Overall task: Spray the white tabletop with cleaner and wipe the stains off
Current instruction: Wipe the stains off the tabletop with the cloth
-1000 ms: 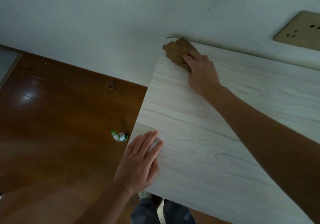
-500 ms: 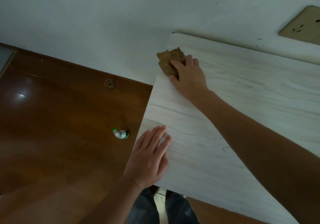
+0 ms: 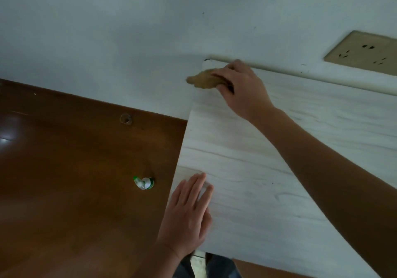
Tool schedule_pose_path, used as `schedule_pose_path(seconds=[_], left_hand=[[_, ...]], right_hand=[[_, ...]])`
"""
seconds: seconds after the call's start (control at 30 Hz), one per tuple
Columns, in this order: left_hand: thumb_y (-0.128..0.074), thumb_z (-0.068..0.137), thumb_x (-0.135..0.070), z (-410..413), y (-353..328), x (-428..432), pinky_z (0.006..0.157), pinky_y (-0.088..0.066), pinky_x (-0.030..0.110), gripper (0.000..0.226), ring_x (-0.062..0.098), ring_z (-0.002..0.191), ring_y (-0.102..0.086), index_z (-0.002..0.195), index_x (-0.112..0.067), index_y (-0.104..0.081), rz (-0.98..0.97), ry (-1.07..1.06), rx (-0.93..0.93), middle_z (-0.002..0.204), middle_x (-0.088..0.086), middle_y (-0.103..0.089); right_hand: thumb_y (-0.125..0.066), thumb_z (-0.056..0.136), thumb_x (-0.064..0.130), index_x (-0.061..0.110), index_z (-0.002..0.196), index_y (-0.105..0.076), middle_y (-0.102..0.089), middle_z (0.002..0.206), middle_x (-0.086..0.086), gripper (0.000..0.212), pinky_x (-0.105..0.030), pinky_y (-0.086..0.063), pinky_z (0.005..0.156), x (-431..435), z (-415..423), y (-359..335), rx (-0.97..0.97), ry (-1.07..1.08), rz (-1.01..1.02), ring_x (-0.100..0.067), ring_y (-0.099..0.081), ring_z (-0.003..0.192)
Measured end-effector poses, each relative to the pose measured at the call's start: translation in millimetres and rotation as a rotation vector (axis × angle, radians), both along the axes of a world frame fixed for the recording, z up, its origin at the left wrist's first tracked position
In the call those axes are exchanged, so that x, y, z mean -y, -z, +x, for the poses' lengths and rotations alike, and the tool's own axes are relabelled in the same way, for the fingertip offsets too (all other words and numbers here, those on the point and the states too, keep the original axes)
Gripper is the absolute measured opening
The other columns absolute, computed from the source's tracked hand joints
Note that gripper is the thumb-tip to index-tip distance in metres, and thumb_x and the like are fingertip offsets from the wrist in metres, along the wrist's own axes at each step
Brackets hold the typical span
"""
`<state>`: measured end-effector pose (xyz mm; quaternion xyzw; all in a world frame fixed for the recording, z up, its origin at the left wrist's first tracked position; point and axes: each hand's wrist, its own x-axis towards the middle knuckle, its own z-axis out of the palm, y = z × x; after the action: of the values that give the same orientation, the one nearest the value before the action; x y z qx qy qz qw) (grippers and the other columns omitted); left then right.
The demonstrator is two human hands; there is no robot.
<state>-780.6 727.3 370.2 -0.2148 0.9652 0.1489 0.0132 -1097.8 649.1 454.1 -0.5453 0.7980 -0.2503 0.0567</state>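
Note:
The white wood-grain tabletop [image 3: 268,170] fills the right half of the head view, its far edge against the wall. At its far left corner my right hand [image 3: 240,90] grips a brown cloth [image 3: 203,81] with curled fingers; part of the cloth sticks out past the table's left edge. Near the front left corner my left hand [image 3: 189,215] lies flat on the tabletop with straight fingers. A small white and green spray bottle [image 3: 144,183] stands on the floor, left of the table.
Brown wooden floor [image 3: 75,181] spreads to the left, below the table. A white wall [image 3: 129,30] runs behind, with a beige power socket [image 3: 363,53] at the upper right. A small round fitting [image 3: 125,119] sits on the floor by the wall.
My right hand has carried the cloth along the far left corner, from flat on the surface to hanging over the left edge, fingers now curled. My left hand stays pressed in place.

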Motion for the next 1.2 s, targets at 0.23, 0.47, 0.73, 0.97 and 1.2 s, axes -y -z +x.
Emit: schedule_pose_path(seconds=[0.23,0.47,0.73,0.97,1.2], left_hand=[[-0.054,0.092,-0.031,1,6,1,0.118,-0.032,0.048,0.055,0.030,0.151,-0.036,0.145,-0.017,-0.053,-0.005,0.007,-0.084,0.162,0.013,-0.040],[-0.050,0.094,-0.032,0,6,1,0.119,-0.030,0.047,0.053,0.029,0.151,-0.035,0.145,-0.017,-0.053,-0.016,0.009,-0.093,0.162,0.013,-0.040],[-0.050,0.094,-0.031,-1,2,0,0.122,-0.027,0.046,0.053,0.027,0.153,-0.032,0.145,-0.016,-0.053,-0.020,0.002,-0.069,0.162,0.012,-0.039],[-0.048,0.097,-0.033,-1,3,-1,0.122,-0.027,0.046,0.052,0.025,0.155,-0.028,0.147,-0.019,-0.051,-0.002,-0.021,-0.045,0.164,0.009,-0.036],[-0.047,0.098,-0.034,0,5,-1,0.120,-0.031,0.048,0.052,0.025,0.155,-0.029,0.148,-0.020,-0.048,0.005,-0.021,-0.038,0.164,0.009,-0.036]], right_hand=[[-0.045,0.097,0.016,0.027,0.143,-0.052,-0.055,0.140,-0.005,0.047,-0.047,-0.038,0.106,-17,-59,38,-0.131,-0.035,0.303,-0.031,-0.048,0.126],[-0.050,0.093,0.014,0.018,0.137,-0.056,-0.054,0.139,-0.003,0.045,-0.042,-0.042,0.101,-46,-25,60,-0.152,0.184,0.117,-0.027,-0.047,0.126],[-0.047,0.097,0.020,0.020,0.149,-0.043,-0.040,0.155,-0.002,0.051,-0.043,-0.030,0.115,-31,-38,59,-0.119,0.151,0.214,-0.026,-0.035,0.141],[-0.052,0.086,-0.002,0.018,0.130,-0.057,-0.053,0.126,-0.010,0.049,-0.045,-0.047,0.096,-15,-56,54,-0.135,0.161,0.172,-0.034,-0.049,0.113],[-0.048,0.084,-0.005,0.019,0.124,-0.063,-0.062,0.119,-0.010,0.049,-0.040,-0.046,0.094,-12,-68,47,-0.061,0.136,0.150,-0.033,-0.054,0.112]])
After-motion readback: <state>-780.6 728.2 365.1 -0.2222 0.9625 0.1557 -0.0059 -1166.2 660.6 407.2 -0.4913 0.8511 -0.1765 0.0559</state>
